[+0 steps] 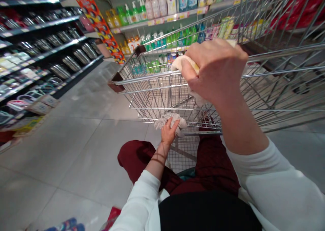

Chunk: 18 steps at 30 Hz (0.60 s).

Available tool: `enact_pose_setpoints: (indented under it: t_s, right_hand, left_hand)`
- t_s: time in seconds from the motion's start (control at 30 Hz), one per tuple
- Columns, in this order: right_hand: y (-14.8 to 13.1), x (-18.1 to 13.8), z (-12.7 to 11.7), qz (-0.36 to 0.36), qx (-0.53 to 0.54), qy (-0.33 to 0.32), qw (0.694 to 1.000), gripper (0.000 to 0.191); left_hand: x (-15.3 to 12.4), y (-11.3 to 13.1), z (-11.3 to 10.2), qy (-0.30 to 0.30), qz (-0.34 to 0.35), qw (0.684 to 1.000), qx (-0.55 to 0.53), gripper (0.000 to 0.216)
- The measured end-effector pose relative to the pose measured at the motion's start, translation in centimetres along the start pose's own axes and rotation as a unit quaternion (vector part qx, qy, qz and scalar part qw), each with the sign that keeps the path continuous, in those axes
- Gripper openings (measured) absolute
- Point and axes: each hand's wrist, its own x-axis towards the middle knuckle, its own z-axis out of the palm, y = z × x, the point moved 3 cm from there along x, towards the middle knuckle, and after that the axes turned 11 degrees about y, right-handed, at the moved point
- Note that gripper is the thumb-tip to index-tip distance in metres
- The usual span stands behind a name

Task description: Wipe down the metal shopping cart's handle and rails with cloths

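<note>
A metal shopping cart (152, 78) stands side-on before me. My right hand (217, 66) is closed in a fist at its top rail, gripping a cream cloth (179, 62) that pokes out beside the thumb; some of it hangs below the fist. Lower down, my left hand (169, 132) presses a crumpled whitish cloth (162, 120) against the cart's bottom wires. Its fingers are bent over that cloth. The inside of the basket shows bare wire mesh through the side.
Shelves of pump bottles (155, 4) rise behind the cart. To the left is a dark rack (71, 43) of metal containers. More cart wire (286, 68) extends on the right. Blue-capped items (67, 224) lie on the floor at bottom left. My knees (137, 154) are close to the cart.
</note>
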Motion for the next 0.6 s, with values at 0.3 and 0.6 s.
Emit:
enact_pose_setpoints:
  t_s: [0.3,0.6]
  right_hand:
    - [0.0,0.0,-0.1,0.007,0.013,-0.018,1.0,0.029]
    - [0.3,-0.3,0.4,-0.002,0.04,0.024,0.999,0.036]
  left_hand:
    - [0.7,1.6,-2.6,0.072,-0.017,0.997,-0.014,0.035]
    - [5.4,5.2,-2.5,0.109,0.082,0.988,-0.068,0.04]
